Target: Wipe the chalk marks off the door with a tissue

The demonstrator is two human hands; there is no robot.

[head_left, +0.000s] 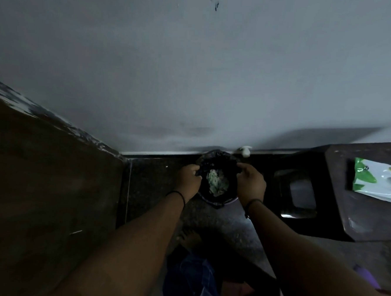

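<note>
The room is dim; a plain grey-white wall (194,68) fills the upper view, with a small dark smudge (216,6) near its top; a dark speckled floor (156,186) meets it below; a brown wooden panel (47,185) stands at left; a dark table (367,213) sits at right.

Dim domestic interior: plain painted wall (194,68), dark polished stone floor (154,179), small lined waste bin (214,201), wipes packet (378,180) on dark wooden worktop (367,213).
</note>
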